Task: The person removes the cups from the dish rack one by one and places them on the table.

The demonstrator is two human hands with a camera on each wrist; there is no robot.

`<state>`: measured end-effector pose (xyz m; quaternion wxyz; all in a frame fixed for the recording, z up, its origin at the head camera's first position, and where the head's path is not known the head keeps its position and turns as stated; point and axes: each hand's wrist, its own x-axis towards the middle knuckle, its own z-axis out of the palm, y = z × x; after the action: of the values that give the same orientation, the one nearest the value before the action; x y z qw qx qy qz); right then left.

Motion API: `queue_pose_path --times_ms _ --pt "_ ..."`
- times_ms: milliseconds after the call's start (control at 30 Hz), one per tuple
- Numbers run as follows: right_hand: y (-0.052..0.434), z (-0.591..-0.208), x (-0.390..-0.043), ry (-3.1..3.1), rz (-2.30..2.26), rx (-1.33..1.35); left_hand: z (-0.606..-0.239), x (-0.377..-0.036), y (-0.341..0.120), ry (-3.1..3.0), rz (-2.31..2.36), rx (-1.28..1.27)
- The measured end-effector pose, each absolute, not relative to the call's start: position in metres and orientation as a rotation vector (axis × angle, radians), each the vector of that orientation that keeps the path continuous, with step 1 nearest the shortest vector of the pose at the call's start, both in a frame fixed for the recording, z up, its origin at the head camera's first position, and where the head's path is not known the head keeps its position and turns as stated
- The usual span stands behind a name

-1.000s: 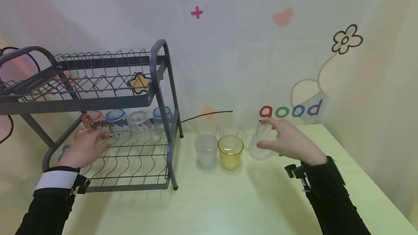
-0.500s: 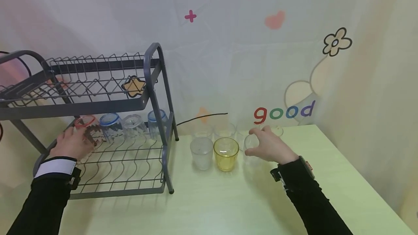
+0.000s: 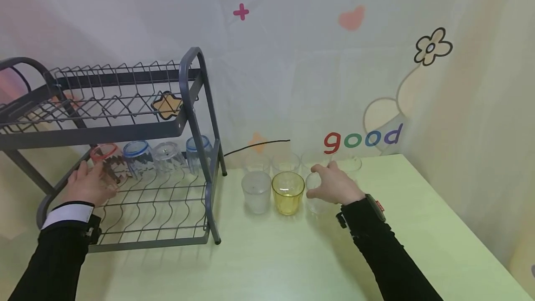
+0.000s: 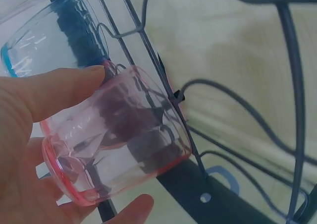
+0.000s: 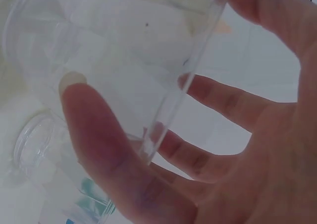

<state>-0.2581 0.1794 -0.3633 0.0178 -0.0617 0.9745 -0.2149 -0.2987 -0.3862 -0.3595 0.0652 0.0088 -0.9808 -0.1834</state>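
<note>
In the head view my left hand (image 3: 89, 185) is at the left end of the rack's lower shelf. Its thumb and fingers curl round a pink-tinted glass (image 4: 119, 140), which lies bottom up against the wires in the left wrist view. A red-edged glass (image 3: 107, 152) stands inverted just behind. On the table, my right hand (image 3: 336, 185) grips a clear glass (image 5: 124, 50) between thumb and fingers, upright at the right end of the front row. Immediately left of it is a yellow glass (image 3: 288, 201), then a frosted glass (image 3: 257, 194).
Two blue-edged glasses (image 3: 138, 150) and a clear one (image 3: 167, 152) stand inverted along the back of the grey two-tier rack (image 3: 146, 244). Several clear glasses (image 3: 286, 161) form a row behind the yellow one. A patterned cloth (image 3: 271, 73) hangs behind the table.
My right hand has brought the clear glass from a tilted pose to upright, leftward beside the yellow glass. My left hand has moved slightly left on the shelf with the pink glass.
</note>
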Motion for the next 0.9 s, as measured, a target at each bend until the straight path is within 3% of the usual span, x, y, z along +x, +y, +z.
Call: queue_pose_path --times_ms 400,900 --pt "0.1808 -0.3589 -0.2654 2.985 -0.594 -0.333 -0.3582 -0.2956 -0.3891 -2.912 -0.617 0.014" --pt "0.1832 -0.36 -0.2649 2.921 -0.715 -0.222 -0.3544 -0.2917 -0.3936 -2.965 -0.62 0.071"
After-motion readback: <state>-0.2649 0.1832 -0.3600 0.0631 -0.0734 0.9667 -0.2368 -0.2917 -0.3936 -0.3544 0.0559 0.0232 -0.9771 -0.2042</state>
